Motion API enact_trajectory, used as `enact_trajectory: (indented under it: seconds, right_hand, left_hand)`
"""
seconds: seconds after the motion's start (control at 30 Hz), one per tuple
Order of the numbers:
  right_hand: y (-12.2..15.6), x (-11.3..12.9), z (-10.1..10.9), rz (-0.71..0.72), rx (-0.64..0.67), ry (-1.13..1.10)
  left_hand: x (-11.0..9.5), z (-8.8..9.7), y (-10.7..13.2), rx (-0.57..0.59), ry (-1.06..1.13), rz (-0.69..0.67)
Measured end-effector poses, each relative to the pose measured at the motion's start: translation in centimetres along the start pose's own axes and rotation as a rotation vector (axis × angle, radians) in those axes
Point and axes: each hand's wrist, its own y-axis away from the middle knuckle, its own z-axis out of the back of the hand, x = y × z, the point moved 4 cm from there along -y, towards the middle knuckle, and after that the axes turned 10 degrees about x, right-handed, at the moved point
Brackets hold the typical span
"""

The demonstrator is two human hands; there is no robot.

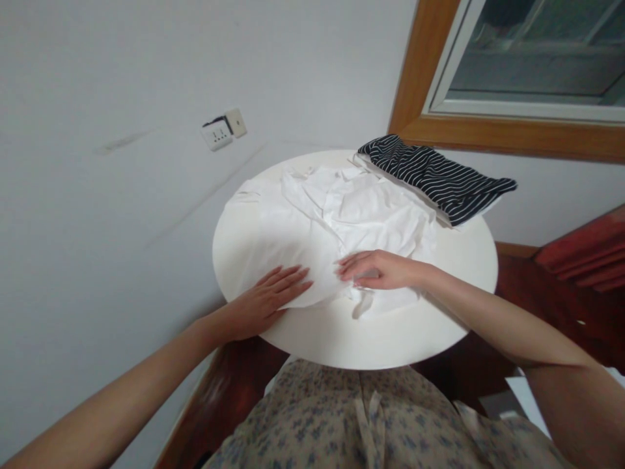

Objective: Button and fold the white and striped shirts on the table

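Observation:
A crumpled white garment (342,221) is spread over a round white table (463,267). My left hand (266,301) lies flat on the garment's near left edge, fingers stretched out and together. My right hand (375,269) rests on the cloth near the middle, fingers extended and slightly curled, pressing the fabric down. The two hands are a short distance apart. A folded black garment with thin white stripes (434,176) lies at the table's far right edge.
The table stands against a white wall with a socket plate (222,130). A wood-framed window (512,71) is at the upper right. Dark red wooden furniture (576,273) stands on the right. My floral clothing (371,423) fills the bottom.

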Motion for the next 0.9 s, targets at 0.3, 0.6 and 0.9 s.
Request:
enact_trajectory:
  seconds: [0.3,0.6,0.9]
  right_hand:
    - [7.2,-2.6,1.6,-0.354,-0.242,0.442]
    - [11.8,-3.0,-0.8,-0.567,-0.142,0.643]
    - [14.7,-1.1,-1.5,-0.598,-0.09,0.495]
  left_hand:
    - [-0.3,0.2,0.8,0.078,0.022,0.162]
    - [-1.1,-1.7,2.8,0.08,-0.031,0.415]
    - [-2.6,1.2,3.7,0.232,0.121,0.306]
